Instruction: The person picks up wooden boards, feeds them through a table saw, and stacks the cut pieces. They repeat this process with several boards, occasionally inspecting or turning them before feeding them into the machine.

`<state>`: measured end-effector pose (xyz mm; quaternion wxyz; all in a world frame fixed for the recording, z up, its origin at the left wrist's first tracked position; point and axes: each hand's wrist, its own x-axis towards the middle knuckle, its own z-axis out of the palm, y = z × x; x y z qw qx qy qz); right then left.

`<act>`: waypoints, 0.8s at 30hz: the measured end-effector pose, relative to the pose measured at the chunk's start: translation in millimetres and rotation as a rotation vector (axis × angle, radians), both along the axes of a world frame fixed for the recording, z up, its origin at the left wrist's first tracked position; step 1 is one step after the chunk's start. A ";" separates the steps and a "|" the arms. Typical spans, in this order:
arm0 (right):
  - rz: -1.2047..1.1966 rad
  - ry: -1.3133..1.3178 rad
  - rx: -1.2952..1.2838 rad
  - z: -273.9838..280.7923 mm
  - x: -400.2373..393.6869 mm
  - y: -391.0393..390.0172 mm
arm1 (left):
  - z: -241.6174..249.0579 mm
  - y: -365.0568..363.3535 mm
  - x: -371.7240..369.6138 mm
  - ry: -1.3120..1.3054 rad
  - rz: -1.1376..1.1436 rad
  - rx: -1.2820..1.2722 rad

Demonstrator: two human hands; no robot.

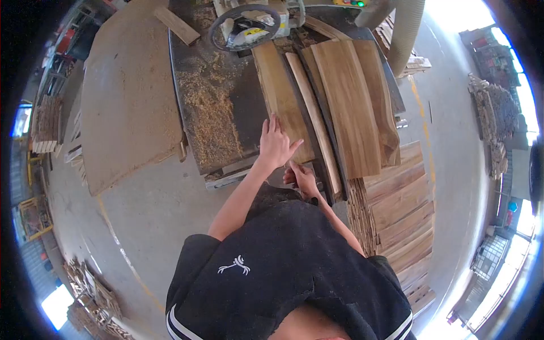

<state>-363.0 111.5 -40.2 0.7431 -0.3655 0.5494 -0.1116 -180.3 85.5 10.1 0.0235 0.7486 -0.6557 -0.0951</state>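
My left hand (276, 144) lies on the near part of a long wooden board (283, 93), its fingers apart and pointing forward along the wood. Close by on the right, my right hand (303, 178) is at the board's near end with its fingers curled, seemingly gripping that end. The board rests on a dark machine table (243, 90), its far end near a round black handwheel (245, 28). A narrow wooden strip (313, 119) runs beside it on the right.
Wide planks (348, 107) lie on the table's right side. Sawdust (212, 107) covers its left. A large wooden panel (130, 96) stands further left. Stacked boards (399, 209) sit at the lower right, and a thick hose (406, 34) hangs at the upper right.
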 end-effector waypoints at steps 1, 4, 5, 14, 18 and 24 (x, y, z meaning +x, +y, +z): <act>-0.031 -0.005 -0.065 -2.4 6.7 -2.9 | -0.6 -7.0 3.5 -0.001 0.003 -0.005; -0.118 0.022 -0.143 -7.0 34.3 -14.0 | 2.3 -19.7 20.6 0.017 0.019 -0.018; -0.133 0.036 -0.134 -7.0 41.1 -17.4 | 3.8 -23.6 25.7 0.029 0.020 -0.022; -0.244 0.052 -0.128 -0.7 106.3 -72.0 | -12.8 -72.1 83.4 0.067 0.027 -0.138; -0.247 0.076 -0.086 3.4 113.5 -82.2 | -9.1 -88.6 97.5 0.076 0.024 -0.162; -0.224 0.073 -0.054 6.8 106.2 -79.8 | -2.0 -83.9 90.6 0.080 -0.034 -0.103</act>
